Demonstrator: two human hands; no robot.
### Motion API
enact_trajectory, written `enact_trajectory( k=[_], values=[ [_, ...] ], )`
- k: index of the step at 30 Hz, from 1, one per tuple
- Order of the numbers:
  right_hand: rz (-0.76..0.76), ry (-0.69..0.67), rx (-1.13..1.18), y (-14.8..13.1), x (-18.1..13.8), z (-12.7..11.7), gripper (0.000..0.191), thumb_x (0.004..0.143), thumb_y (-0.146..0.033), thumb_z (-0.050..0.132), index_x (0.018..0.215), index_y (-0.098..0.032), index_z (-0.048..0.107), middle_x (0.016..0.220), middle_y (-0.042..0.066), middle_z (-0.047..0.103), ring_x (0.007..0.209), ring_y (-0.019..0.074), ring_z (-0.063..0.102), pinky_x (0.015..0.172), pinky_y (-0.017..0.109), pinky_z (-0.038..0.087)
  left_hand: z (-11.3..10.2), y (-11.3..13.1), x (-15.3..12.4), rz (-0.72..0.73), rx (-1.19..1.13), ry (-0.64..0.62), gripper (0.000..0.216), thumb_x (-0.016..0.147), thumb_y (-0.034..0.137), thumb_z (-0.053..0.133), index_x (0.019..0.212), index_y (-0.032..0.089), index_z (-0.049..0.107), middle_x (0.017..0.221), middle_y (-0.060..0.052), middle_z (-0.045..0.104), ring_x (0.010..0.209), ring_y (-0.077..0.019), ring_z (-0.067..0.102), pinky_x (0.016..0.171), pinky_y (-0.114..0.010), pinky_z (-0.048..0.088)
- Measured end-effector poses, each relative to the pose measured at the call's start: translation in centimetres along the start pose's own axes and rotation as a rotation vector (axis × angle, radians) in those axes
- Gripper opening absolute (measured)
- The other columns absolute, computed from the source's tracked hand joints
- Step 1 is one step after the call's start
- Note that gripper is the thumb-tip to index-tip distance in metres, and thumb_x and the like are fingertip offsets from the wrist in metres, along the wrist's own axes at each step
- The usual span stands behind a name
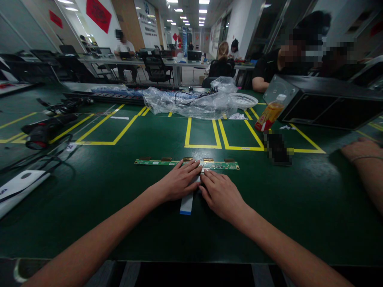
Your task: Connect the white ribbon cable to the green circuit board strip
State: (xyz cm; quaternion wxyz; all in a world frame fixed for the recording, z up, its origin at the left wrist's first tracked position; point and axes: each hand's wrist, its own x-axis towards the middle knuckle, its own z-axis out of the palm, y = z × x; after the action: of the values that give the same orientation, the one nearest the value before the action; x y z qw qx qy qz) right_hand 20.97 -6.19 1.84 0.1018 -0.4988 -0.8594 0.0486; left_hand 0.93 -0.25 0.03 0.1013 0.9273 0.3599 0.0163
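Note:
A long, narrow green circuit board (155, 162) lies crosswise on the table, with several brown-gold tabs along its far edge. From its middle a white flat ribbon cable (187, 202) with a blue end runs toward me. My left hand (179, 181) rests over the board and cable, its fingers reaching onto the board and its thumb at the cable. My right hand (220, 189) is close beside it, fingertips at a small white connector (203, 170) and thumb near the cable's right edge. Both hands cover the place where cable meets board.
The green table (134, 235) carries yellow tape outlines. Ahead lies clear plastic wrap (191, 105) beside a white basket (243, 100). A drink bottle (271, 113) and a large black case (326, 99) stand right. A co-worker's arm (366, 163) rests at right; cables and a black device (49, 129) lie left.

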Motion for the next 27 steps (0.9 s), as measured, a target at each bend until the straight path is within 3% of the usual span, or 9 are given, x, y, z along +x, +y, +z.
enact_trajectory(
  k=[9, 14, 20, 23, 27],
  values=[
    [-0.047, 0.015, 0.026, 0.9, 0.0, 0.5, 0.04, 0.102, -0.027, 0.043, 0.136, -0.01, 0.058, 0.145, 0.02, 0.057, 0.136, 0.0305, 0.052, 0.116, 0.049, 0.038, -0.6, -0.7, -0.1, 0.065, 0.0, -0.026, 0.069, 0.104, 0.059, 0.032, 0.16, 0.02, 0.026, 0.167, -0.012, 0.019, 0.155, -0.0261, 0.016, 0.124, -0.05, 0.01],
    [-0.064, 0.052, 0.08, 1.5, 0.3, -0.4, 0.033, 0.101, -0.026, 0.046, 0.128, -0.014, 0.062, 0.135, 0.016, 0.065, 0.123, 0.0292, 0.061, 0.107, 0.048, 0.046, -0.7, -0.6, -0.1, 0.053, 0.021, 0.012, 0.06, 0.105, 0.049, 0.035, 0.159, 0.02, 0.031, 0.167, -0.01, 0.022, 0.155, -0.0258, 0.016, 0.124, -0.05, 0.013],
    [-0.001, 0.158, 0.202, 2.9, 0.6, -1.1, 0.025, 0.1, -0.022, 0.047, 0.117, -0.02, 0.065, 0.119, 0.011, 0.072, 0.114, 0.0264, 0.064, 0.099, 0.046, 0.048, -1.0, -0.3, -0.1, 0.274, -0.027, -0.022, 0.053, 0.106, 0.032, 0.033, 0.158, 0.022, 0.031, 0.166, -0.003, 0.025, 0.155, -0.0164, 0.017, 0.127, -0.038, 0.01],
    [0.013, 0.162, 0.222, 3.2, 0.6, -1.1, 0.023, 0.1, -0.024, 0.048, 0.116, -0.021, 0.064, 0.115, 0.008, 0.073, 0.11, 0.0251, 0.065, 0.095, 0.043, 0.049, -0.7, -2.6, 0.2, 0.108, 0.017, 0.007, 0.055, 0.107, 0.036, 0.026, 0.158, 0.018, 0.032, 0.166, -0.007, 0.026, 0.154, -0.0183, 0.019, 0.126, -0.039, 0.015],
    [0.019, 0.134, 0.23, 3.4, 0.6, -1.1, 0.022, 0.1, -0.026, 0.048, 0.115, -0.022, 0.065, 0.113, 0.007, 0.073, 0.106, 0.0244, 0.066, 0.091, 0.042, 0.05, -1.0, -8.8, -1.1, -0.382, 0.129, 0.049, 0.063, 0.104, 0.037, 0.021, 0.157, 0.003, 0.032, 0.164, -0.018, 0.027, 0.152, -0.0287, 0.026, 0.123, -0.046, 0.024]
  ],
)
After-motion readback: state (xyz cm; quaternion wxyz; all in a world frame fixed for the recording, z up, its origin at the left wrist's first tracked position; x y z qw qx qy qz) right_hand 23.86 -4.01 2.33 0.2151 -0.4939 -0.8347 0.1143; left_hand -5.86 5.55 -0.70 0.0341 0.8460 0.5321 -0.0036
